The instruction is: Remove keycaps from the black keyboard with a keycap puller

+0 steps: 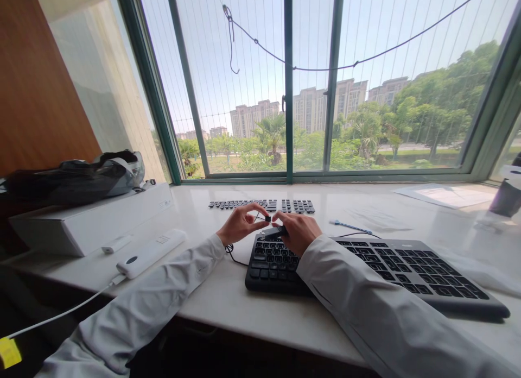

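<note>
My left hand [241, 225] is closed in a pinch, a small black keycap [267, 218] at its fingertips. Thin wires cross beside the keycap, close to both hands' fingers. My right hand [299, 230] is closed around a small dark tool [275, 232] with a pale end pointing left; its exact kind is unclear. Both hands are above the left end of a black keyboard [411, 245]. Much of the keyboard shows bare key sockets, while several caps remain at its lower left. The right forearm hides part of it.
Loose black keycaps [299, 206] lie in rows behind the hands. A blue-tipped stick [350, 226] rests behind the keyboard. At left are a white power strip [150, 254] with a cord and a white box [97, 218] bearing a dark bag. Papers [443, 196] lie right, below the window.
</note>
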A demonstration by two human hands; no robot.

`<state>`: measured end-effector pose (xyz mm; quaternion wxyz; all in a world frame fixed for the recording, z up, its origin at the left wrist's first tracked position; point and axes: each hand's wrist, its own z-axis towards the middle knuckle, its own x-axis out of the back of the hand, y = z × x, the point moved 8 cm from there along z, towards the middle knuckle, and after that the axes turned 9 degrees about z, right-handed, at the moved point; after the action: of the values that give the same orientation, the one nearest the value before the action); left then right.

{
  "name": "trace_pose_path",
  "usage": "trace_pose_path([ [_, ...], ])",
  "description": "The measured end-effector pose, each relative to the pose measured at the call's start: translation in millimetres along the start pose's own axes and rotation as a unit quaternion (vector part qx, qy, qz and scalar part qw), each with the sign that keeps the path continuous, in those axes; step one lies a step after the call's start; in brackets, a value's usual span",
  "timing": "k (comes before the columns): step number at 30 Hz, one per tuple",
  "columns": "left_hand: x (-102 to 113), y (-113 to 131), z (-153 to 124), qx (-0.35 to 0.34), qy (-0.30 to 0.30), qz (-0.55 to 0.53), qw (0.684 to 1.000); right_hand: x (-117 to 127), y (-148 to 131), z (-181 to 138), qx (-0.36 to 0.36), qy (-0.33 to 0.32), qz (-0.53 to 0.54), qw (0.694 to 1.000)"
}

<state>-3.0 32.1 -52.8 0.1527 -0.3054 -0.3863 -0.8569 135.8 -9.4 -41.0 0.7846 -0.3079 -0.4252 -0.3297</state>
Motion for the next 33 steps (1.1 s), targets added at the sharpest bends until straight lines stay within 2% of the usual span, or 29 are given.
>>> trace_pose_path([
  [15,-2.6,-1.5,-0.9,0.023,-0.021,-0.004,1.0,4.2,0.7,0.2,0.041,0.048,0.013,0.998],
  [24,-6.4,-1.5,-1.2,0.018,-0.041,0.004,0.999,-0.1,0.9,0.5,0.045,0.022,-0.002,0.999],
  [28,-4.4,5.0,-0.9,-0.012,-0.036,0.05,0.998,-3.3,0.8,0.9,0.038,0.003,-0.025,0.999],
  [33,-3.6,15.9,-1.2,-0.095,-0.031,0.16,0.982,-5.8,-4.5,0.0,0.051,-0.026,-0.034,0.998],
])
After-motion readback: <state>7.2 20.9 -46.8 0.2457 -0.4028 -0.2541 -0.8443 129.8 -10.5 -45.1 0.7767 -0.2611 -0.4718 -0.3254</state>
